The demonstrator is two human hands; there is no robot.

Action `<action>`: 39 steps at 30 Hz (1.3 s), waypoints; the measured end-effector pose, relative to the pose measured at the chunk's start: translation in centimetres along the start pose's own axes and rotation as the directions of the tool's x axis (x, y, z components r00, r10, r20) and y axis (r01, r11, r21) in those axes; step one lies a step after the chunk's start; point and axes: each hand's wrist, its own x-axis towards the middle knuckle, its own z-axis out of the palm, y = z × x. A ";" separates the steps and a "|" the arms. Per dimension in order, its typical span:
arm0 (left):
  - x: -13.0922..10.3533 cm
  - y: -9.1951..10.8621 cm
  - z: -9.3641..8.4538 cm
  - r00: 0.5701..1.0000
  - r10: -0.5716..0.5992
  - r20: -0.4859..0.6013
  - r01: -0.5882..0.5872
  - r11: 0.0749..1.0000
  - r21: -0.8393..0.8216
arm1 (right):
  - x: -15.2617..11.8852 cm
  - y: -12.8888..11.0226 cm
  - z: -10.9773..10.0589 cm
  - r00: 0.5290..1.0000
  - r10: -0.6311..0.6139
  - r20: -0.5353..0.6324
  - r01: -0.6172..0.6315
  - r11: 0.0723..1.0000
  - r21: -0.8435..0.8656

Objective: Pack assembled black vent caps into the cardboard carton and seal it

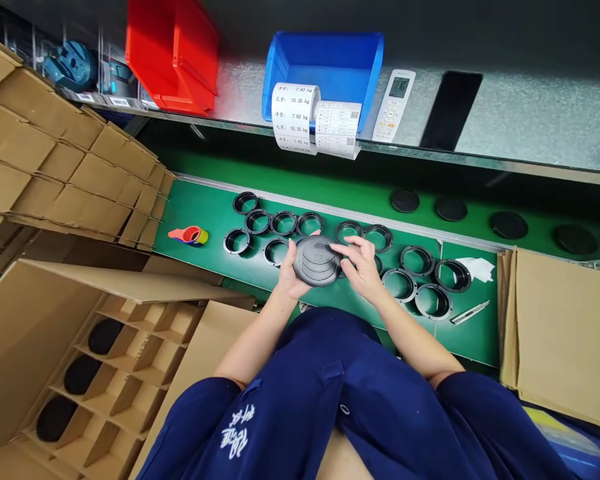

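My left hand (291,275) grips a round black plastic cover (317,261) by its left edge, thumb on the rim. Curved stepped ridges and a small raised marking show on its face, which is turned up. At its right edge, my right hand (361,265) touches the cover with its index finger, fingers apart. Around and beyond both hands, several black flanged rings (400,285) lie on the green table (207,211). One ring (276,252) sits just beyond my left hand. Other rings are partly hidden behind the cover and my right hand.
At left stands an open carton (145,357) with dividers; several cells hold black discs (81,374). More black discs (451,209) line the back. A utility knife (470,312) lies near flat cardboard (565,327). Label rolls (295,120) hang from the shelf before a blue bin (325,50).
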 end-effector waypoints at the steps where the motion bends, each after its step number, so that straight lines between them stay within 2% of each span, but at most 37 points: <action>1: -0.3 0.1 0.1 1.000 -0.004 0.003 0.004 1.000 -0.003 | 0.2 -0.2 0.1 0.997 -0.076 0.034 0.077 0.996 -0.047; 3: -0.8 0.3 0.2 1.000 0.004 -0.001 -0.004 1.000 -0.004 | 0.5 -0.5 0.5 0.985 -0.155 0.080 0.164 0.979 -0.118; 6: -1.6 0.5 0.2 1.000 0.014 0.000 -0.014 1.000 0.008 | 0.6 -0.5 1.5 0.978 -0.173 0.119 0.192 0.967 -0.170; 11: -2.5 0.4 0.2 0.996 -0.075 0.050 0.075 0.997 0.003 | 0.8 -0.4 2.0 0.974 -0.171 0.147 0.184 0.980 -0.074; 13: -2.6 0.1 0.5 0.994 -0.095 0.048 0.095 0.995 -0.006 | 0.9 -0.6 1.7 0.979 -0.139 0.149 0.138 0.990 0.017; 15: -2.4 -0.1 0.8 0.993 -0.109 0.036 0.110 0.994 -0.019 | 1.0 -0.8 1.1 0.985 -0.064 0.160 0.042 0.989 0.142; 20: -1.7 -0.3 1.7 0.989 -0.144 -0.019 0.142 0.988 -0.058 | 0.7 -0.7 -0.1 0.974 0.150 0.170 -0.206 0.897 0.390; 26: -1.3 -1.1 2.4 0.986 -0.164 -0.014 0.162 0.984 -0.077 | -0.2 0.0 -1.1 0.956 0.227 0.189 -0.291 0.832 0.473; 31: -0.5 -1.8 2.6 0.982 -0.189 -0.007 0.187 0.978 -0.097 | -0.8 0.9 -1.8 0.963 0.199 0.183 -0.260 0.867 0.426; 34: 0.0 -2.0 2.3 0.979 -0.193 -0.066 0.184 0.976 -0.119 | -1.5 1.6 -1.2 0.979 0.104 0.175 -0.142 0.965 0.219; 35: 0.2 -2.0 2.0 0.977 -0.184 -0.111 0.170 0.977 -0.128 | -1.8 1.9 -0.9 0.978 0.038 0.207 -0.065 0.990 0.126; 37: 0.7 -2.3 1.4 0.955 -0.189 -0.226 0.162 0.978 -0.133 | -2.5 2.7 -0.2 0.941 -0.076 0.329 0.088 0.996 -0.022; 39: 1.4 -3.0 0.8 0.912 -0.256 -0.322 0.235 0.966 -0.105 | -3.1 3.6 0.3 0.889 -0.096 0.447 0.143 0.987 -0.073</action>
